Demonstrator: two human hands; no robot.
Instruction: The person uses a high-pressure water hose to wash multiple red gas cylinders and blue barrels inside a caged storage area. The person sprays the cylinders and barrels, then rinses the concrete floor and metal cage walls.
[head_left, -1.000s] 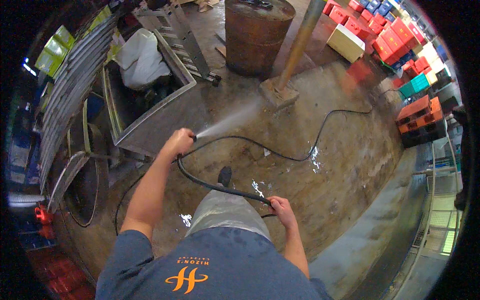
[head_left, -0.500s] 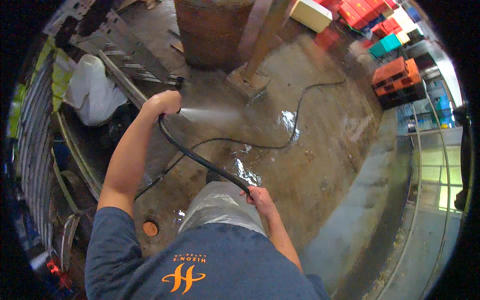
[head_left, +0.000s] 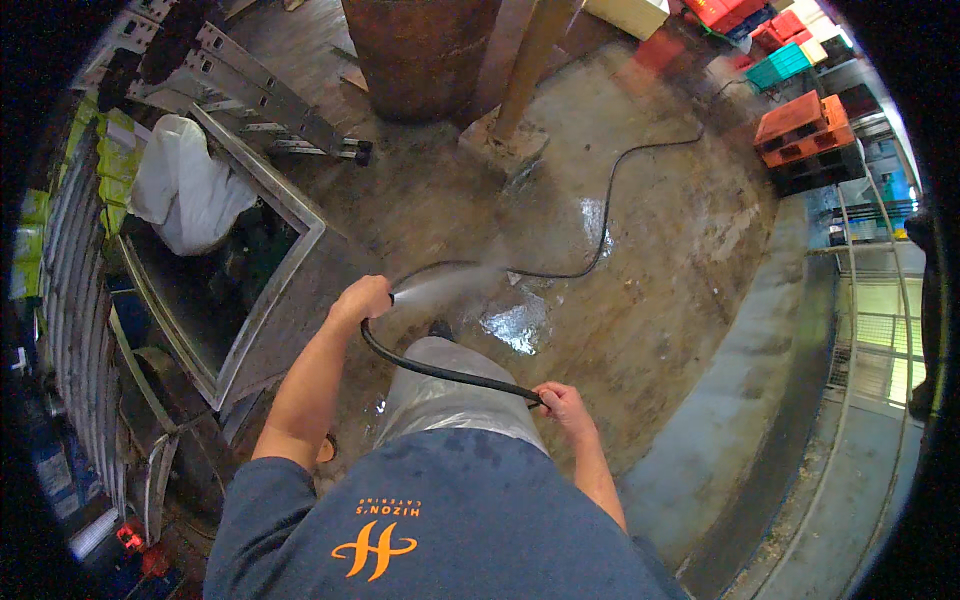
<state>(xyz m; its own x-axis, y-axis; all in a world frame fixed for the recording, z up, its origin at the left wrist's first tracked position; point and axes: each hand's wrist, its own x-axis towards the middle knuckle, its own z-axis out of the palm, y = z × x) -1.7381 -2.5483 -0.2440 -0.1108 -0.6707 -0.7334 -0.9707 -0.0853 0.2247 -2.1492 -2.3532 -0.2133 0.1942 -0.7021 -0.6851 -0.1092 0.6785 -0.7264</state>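
My left hand [head_left: 362, 302] is closed round the end of a black hose [head_left: 450, 374], out in front of my left side. From that end a white fan of water spray [head_left: 440, 290] shoots to the right, low over the wet concrete floor [head_left: 660, 290]. The hose bows down from there to my right hand [head_left: 563, 405], which grips it in front of my apron. Further hose winds across the floor toward the far right. A translucent plastic apron [head_left: 425, 395] covers my lap.
A metal-framed bin [head_left: 270, 330] stands left, with a white plastic bag [head_left: 185, 185] on it. Beyond it lies a ladder [head_left: 275, 95]. A rusty drum [head_left: 422, 60] and a post [head_left: 530, 70] on a concrete block stand ahead. Orange crates [head_left: 805, 130] are stacked at the far right.
My left hand has come nearer and moved right, bringing the hose end and spray with it. My right hand has shifted slightly right. The bin's frame now shows more fully.
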